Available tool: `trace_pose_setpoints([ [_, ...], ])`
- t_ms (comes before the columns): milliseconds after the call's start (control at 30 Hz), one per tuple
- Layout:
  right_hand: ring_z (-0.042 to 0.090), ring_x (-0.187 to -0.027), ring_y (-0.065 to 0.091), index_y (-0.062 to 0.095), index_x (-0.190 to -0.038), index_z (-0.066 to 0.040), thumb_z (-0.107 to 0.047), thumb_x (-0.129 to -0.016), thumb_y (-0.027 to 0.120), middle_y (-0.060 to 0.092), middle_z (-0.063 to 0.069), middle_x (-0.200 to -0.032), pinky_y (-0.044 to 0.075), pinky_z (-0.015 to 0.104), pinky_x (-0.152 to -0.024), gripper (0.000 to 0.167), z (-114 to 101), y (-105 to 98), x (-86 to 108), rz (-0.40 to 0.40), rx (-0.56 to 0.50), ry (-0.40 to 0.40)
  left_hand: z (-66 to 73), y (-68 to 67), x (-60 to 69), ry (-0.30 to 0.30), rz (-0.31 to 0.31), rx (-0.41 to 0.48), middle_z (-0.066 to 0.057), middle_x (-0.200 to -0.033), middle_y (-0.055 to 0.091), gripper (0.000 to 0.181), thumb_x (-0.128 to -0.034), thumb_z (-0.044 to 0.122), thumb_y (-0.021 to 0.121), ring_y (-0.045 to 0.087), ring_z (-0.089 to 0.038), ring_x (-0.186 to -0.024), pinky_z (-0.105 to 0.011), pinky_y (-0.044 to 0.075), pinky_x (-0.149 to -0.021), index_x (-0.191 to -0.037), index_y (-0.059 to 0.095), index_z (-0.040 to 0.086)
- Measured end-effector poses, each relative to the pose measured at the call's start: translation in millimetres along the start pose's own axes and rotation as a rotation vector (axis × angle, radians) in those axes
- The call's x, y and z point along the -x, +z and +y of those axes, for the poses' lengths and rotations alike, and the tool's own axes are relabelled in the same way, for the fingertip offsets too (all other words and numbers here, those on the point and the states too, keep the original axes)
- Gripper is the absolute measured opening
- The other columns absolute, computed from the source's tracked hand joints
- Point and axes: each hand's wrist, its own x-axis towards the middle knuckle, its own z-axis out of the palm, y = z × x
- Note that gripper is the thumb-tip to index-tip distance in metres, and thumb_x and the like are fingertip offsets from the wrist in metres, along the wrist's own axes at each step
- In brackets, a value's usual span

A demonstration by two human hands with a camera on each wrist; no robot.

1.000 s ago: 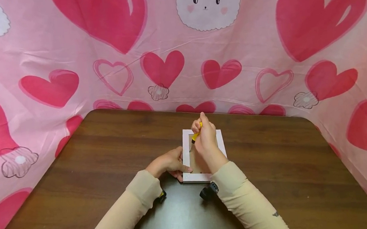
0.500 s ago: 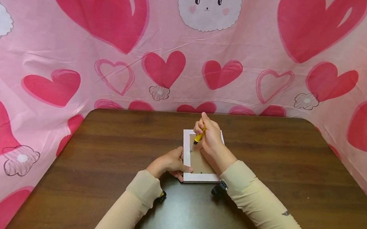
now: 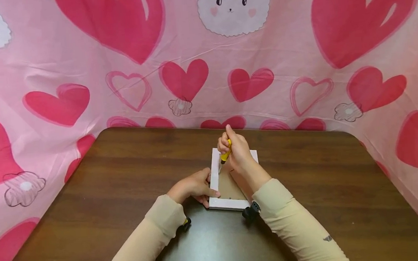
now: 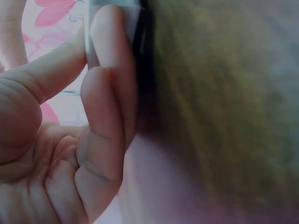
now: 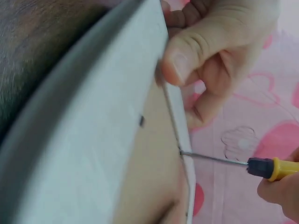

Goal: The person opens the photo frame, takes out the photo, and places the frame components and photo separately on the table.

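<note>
A white picture frame (image 3: 229, 204) rests on the table with its brown backing board (image 3: 230, 188) facing up. My left hand (image 3: 195, 185) grips its left edge, thumb on top; the left wrist view shows fingers (image 4: 110, 98) along the frame's side and underneath. In my right hand (image 3: 239, 152) is a screwdriver (image 3: 224, 158) with a yellow and black handle, its thumb pointing up the handle. The right wrist view shows the screwdriver's metal shaft (image 5: 215, 158) reaching the inner edge of the frame, beside the backing. A small dark tab (image 5: 142, 121) shows at another inner edge.
The brown wooden table (image 3: 130, 165) extends around the frame on all sides. A pink cloth (image 3: 182, 30) printed with hearts hangs behind and beside the table. Black wrist devices (image 3: 251, 212) sit below both cuffs.
My right wrist and forearm have shifted right, with the screwdriver tip staying near the left inner edge. The frame's far end has turned slightly right. My left hand keeps its grip.
</note>
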Motion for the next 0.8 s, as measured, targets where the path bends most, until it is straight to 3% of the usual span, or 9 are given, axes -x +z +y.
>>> trace_pose_setpoints([
  [133,0.014,-0.052,0.032,0.033,-0.057,-0.012,-0.034,-0.11,0.024,0.032,-0.003,-0.05,0.024,0.026,-0.057,0.058,-18.1,-8.8,2.2,-0.004,-0.037,-0.06,2.6,0.3,0.5,0.0,0.015,-0.056,-0.011,-0.065,0.058,0.039,-0.0861,0.012,0.077,0.059,-0.012,-0.042,-0.022,0.047,-0.043,-0.102,0.043,0.004],
  [300,0.014,-0.052,0.031,0.033,-0.057,-0.012,-0.034,-0.11,0.025,0.032,-0.002,-0.051,0.022,0.028,-0.057,0.058,-44.4,-26.6,3.1,0.009,0.0,-0.075,3.8,2.5,4.5,0.019,0.04,-0.094,-0.014,-0.073,0.059,0.038,-0.0852,0.014,0.079,0.06,-0.014,-0.044,-0.027,0.052,-0.047,-0.101,0.046,0.003],
  [367,0.014,-0.052,0.031,0.035,-0.057,-0.012,-0.032,-0.11,0.03,0.033,-0.002,-0.051,0.022,0.028,-0.057,0.056,-52.7,-33.8,1.6,0.033,0.031,-0.069,3.3,2.7,10.8,0.034,0.081,-0.138,-0.013,-0.076,0.059,0.038,-0.0849,0.017,0.08,0.061,-0.017,-0.045,-0.029,0.054,-0.052,-0.099,0.047,0.004],
  [467,0.013,-0.051,0.032,0.04,-0.057,-0.012,-0.027,-0.107,0.042,0.036,-0.003,-0.051,0.022,0.026,-0.055,0.053,-62.3,-46.5,-1.5,0.089,0.125,-0.058,3.9,5.1,22.6,0.08,0.192,-0.269,-0.01,-0.076,0.057,0.036,-0.0848,0.021,0.08,0.061,-0.018,-0.047,-0.029,0.051,-0.058,-0.098,0.05,0.006],
  [567,0.01,-0.05,0.033,0.047,-0.062,-0.012,-0.022,-0.103,0.053,0.039,-0.004,-0.051,0.023,0.025,-0.052,0.042,-67.6,-60.4,-5.6,0.139,0.308,-0.043,7.5,10.7,35.3,0.16,0.321,-0.42,-0.004,-0.073,0.056,0.033,-0.0854,0.024,0.079,0.057,-0.016,-0.053,-0.029,0.043,-0.059,-0.099,0.053,0.008],
  [633,0.008,-0.05,0.035,0.051,-0.072,-0.011,-0.021,-0.101,0.058,0.04,-0.007,-0.052,0.027,0.022,-0.052,0.031,-68.0,-69.6,-8.6,0.157,0.47,-0.006,10.1,16.0,42.7,0.218,0.375,-0.49,-0.001,-0.069,0.055,0.029,-0.0859,0.023,0.078,0.053,-0.015,-0.057,-0.03,0.041,-0.056,-0.099,0.056,0.009],
  [700,0.006,-0.051,0.038,0.052,-0.084,-0.007,-0.022,-0.099,0.061,0.042,-0.008,-0.054,0.032,0.021,-0.052,0.023,-66.1,-78.3,-11.1,0.158,0.653,0.049,12.2,21.5,48.6,0.262,0.395,-0.53,0.002,-0.068,0.054,0.026,-0.0863,0.022,0.078,0.049,-0.014,-0.059,-0.029,0.04,-0.055,-0.098,0.058,0.01],
  [800,0.005,-0.057,0.043,0.052,-0.099,-0.001,-0.024,-0.098,0.063,0.046,-0.008,-0.06,0.039,0.02,-0.056,0.025,-60.4,-88.9,-13.0,0.124,0.881,0.133,12.5,28.5,54.4,0.303,0.402,-0.564,0.002,-0.071,0.054,0.022,-0.0861,0.021,0.077,0.048,-0.013,-0.062,-0.027,0.04,-0.056,-0.096,0.06,0.011],
])
